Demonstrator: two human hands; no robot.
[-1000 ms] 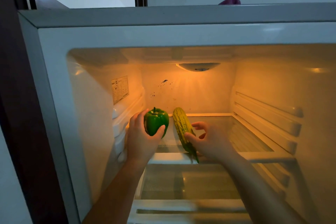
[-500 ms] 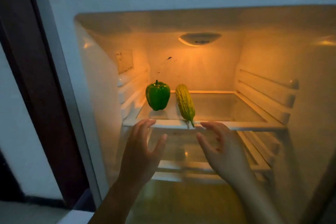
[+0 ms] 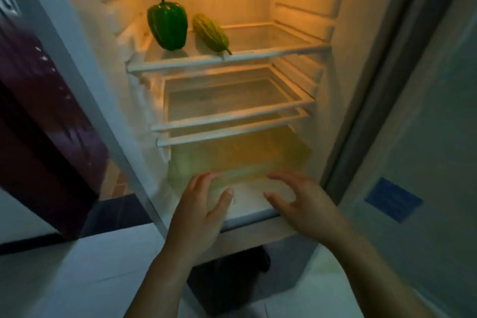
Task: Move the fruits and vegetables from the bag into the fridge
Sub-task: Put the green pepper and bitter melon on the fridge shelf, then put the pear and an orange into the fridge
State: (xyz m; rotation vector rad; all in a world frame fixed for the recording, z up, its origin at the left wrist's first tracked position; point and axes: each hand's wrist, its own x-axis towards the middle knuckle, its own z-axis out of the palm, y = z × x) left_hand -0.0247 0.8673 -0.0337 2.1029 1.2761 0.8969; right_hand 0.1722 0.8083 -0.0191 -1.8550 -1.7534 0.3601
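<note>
A green bell pepper [image 3: 168, 26] stands at the left of the fridge's top glass shelf [image 3: 271, 53]. Beside it on the right lies a ridged green bitter gourd [image 3: 211, 33], stem toward the front. Both hands hover low in front of the open fridge, well below that shelf. My left hand [image 3: 200, 210] has its fingers spread and holds nothing. My right hand [image 3: 299, 200] is likewise spread and empty. The bag cannot be made out for certain.
Two more glass shelves [image 3: 232, 117] sit below, over a clear crisper drawer [image 3: 240, 155]. A dark red door panel [image 3: 44, 137] stands at the left; the open fridge door [image 3: 413, 162] at the right. A dark shape [image 3: 227, 284] lies on the pale floor.
Both hands let go of the pepper and gourd, left them on the top shelf, and drew back and down. The view has tilted downward toward the fridge's lower part.
</note>
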